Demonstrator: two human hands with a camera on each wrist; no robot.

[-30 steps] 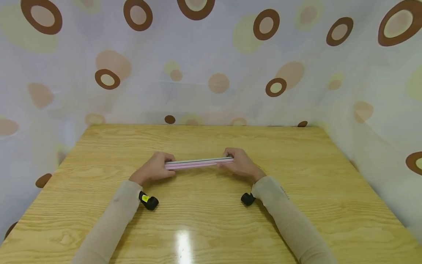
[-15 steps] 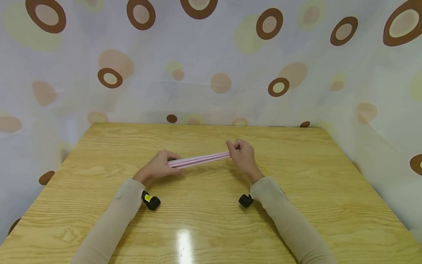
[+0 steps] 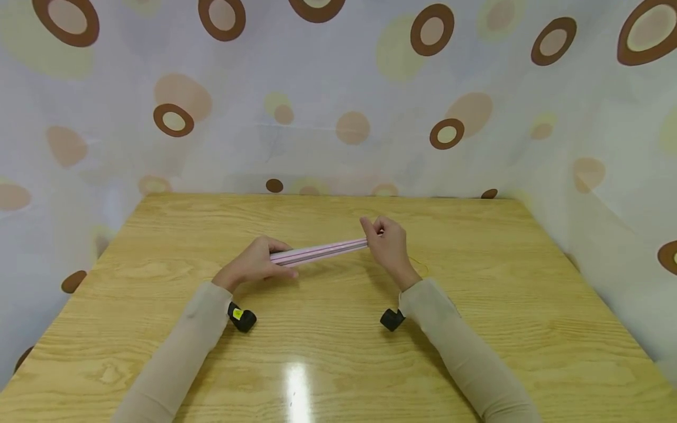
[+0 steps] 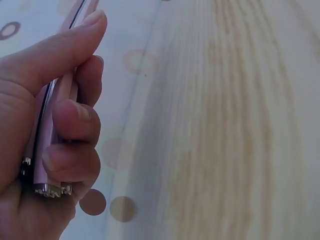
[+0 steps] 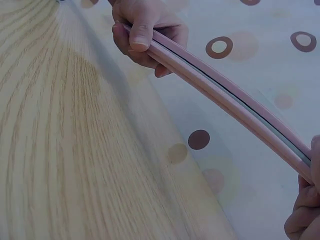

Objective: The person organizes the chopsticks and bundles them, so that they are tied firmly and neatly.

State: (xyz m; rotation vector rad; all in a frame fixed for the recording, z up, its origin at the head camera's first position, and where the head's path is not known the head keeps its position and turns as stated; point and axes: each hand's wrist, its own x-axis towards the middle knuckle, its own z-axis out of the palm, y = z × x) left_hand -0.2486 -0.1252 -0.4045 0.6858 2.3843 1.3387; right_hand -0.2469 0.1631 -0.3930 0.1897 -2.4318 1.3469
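Over the table (image 3: 322,311), the left hand (image 3: 256,258) and right hand (image 3: 389,245), fingers (image 4: 76,121) curled, grasped one pink bundle (image 3: 319,251); one yellow label (image 3: 238,314) was illegible.

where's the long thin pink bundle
Mid-frame in the head view, the long thin pink bundle spans from the left hand to the right hand, above the wooden table.

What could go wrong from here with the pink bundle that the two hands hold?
The pink bundle might drop onto the table if the left hand or right hand loosens: it is held raised, near its ends.
Its slim parts could slide apart; no band shows around its middle.
The thin yellow cord beside the right hand might snag.
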